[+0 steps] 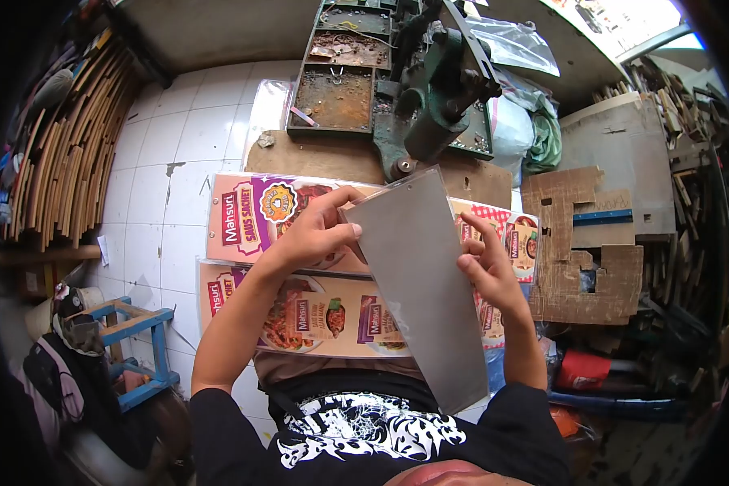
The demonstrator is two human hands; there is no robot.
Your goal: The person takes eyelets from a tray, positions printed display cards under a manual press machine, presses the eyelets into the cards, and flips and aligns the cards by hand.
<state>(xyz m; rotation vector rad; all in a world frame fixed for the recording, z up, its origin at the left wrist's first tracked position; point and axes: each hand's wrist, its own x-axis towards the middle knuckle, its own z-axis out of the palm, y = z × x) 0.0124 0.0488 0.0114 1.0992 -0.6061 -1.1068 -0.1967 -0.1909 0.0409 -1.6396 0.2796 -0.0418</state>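
My left hand point(322, 235) pinches the upper left edge of a long grey panel point(421, 292), which is tilted across my lap. On the panel's right side is my right hand point(490, 267), its fingers apart and partly curled beside the edge, with nothing visible in them. Under the panel lie two printed food signs, an upper one point(239, 219) and a lower one point(332, 320), both reaching out to left and right. Just beyond the panel's top end stands a green metal press point(437, 121).
Metal trays point(332, 97) with small parts flank the press. Stacked boards point(73, 146) stand at the left, above a blue stool frame point(142, 344). A cut brown board point(559, 275) lies at the right, near plastic bags point(514, 121).
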